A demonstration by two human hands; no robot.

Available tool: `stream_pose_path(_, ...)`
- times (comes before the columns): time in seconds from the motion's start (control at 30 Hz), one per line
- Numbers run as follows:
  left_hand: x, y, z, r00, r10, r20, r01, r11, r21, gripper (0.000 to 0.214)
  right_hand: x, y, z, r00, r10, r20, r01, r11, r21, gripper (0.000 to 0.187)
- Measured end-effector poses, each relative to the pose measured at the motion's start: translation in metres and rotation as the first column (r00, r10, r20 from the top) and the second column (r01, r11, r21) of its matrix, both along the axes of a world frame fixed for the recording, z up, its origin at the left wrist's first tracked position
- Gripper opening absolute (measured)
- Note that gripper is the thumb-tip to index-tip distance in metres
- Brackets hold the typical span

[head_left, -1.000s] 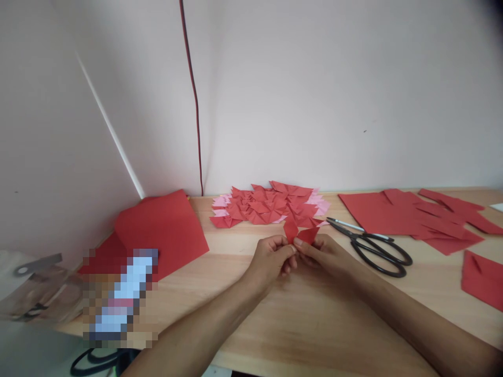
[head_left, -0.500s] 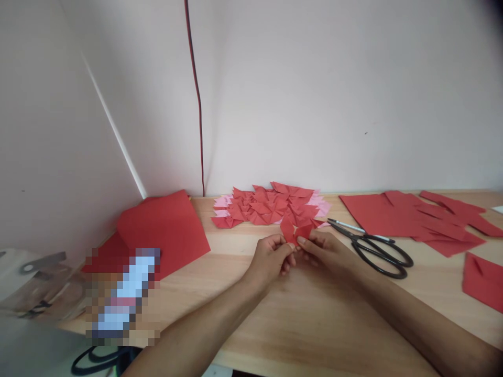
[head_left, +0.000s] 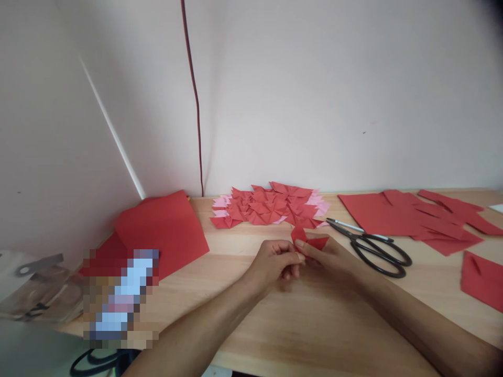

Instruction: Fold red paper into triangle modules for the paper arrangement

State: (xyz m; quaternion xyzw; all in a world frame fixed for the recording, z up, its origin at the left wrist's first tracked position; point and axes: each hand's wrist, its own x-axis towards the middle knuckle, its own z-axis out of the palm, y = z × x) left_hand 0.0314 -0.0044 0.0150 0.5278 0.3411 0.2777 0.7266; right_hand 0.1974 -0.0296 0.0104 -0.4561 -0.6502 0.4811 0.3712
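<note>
Above the wooden tabletop, a small folded piece of red paper (head_left: 300,234) with two pointed flaps is between my hands. My right hand (head_left: 324,253) grips it, the thumb pressed over its front. My left hand (head_left: 278,259) is closed, with thumb and forefinger pinched at the paper's lower left edge; the fingers partly hide that spot. Just behind lies a wide pile of similar folded red and pink pieces (head_left: 269,205). Black-handled scissors (head_left: 379,255) rest right of my right hand, a slim white pen (head_left: 349,225) beside their blades.
Large red sheets (head_left: 168,235) lie at the left, near a blurred-out phone-like object (head_left: 126,293). More red paper (head_left: 377,214) and cut strips lie at the right, plus a red piece (head_left: 483,280) nearer me. A cable (head_left: 196,99) hangs down the wall behind.
The folded red paper has turned and shifted slightly right, its flaps now at a different angle. My right thumb lies further across it, and my left fingers have moved to its lower edge.
</note>
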Motion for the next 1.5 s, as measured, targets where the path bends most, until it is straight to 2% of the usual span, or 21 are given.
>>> stream_pose_path(0.17,0.0,0.001,-0.002,1.0,0.02,-0.016,-0.02,1.0,-0.001,0.018,0.003,0.004,-0.005,0.995,-0.059,0.074,0.063,0.997,-0.046,0.055)
stream_pose_path(0.33,0.0,0.0,-0.005,1.0,-0.009,0.003,0.009,1.0,-0.015,0.02,0.0,0.003,0.005,0.999,-0.032,0.015,0.031,0.997,0.064,0.053)
stream_pose_path(0.47,0.0,0.001,-0.005,1.0,-0.022,-0.011,0.022,1.0,0.02,0.022,0.0,0.004,0.005,1.0,-0.004,0.023,0.004,1.0,0.012,0.049)
stream_pose_path(0.67,0.0,0.003,-0.004,0.996,-0.058,-0.065,0.06,0.997,0.04,0.026,0.004,0.004,0.005,0.997,-0.067,-0.029,0.067,0.998,-0.001,0.037)
stream_pose_path(0.87,0.0,0.003,-0.006,0.996,-0.05,-0.08,0.059,0.991,0.116,0.029,0.002,0.004,0.006,0.995,-0.072,-0.073,0.069,0.997,-0.035,0.034)
stream_pose_path(1.0,0.001,0.0,-0.005,0.987,-0.055,-0.15,0.076,0.987,0.142,0.026,0.0,0.002,0.005,0.992,-0.074,-0.103,0.066,0.994,-0.086,0.035)
stream_pose_path(1.27,0.002,-0.003,-0.005,0.982,-0.052,-0.184,0.087,0.979,0.184,0.03,0.0,0.0,0.011,0.986,-0.164,-0.01,0.164,0.985,0.053,0.047)
stream_pose_path(1.5,0.001,0.001,-0.005,0.988,0.074,-0.138,-0.041,0.974,0.224,0.031,0.002,0.003,0.007,0.962,-0.272,0.033,0.274,0.956,-0.108,0.045)
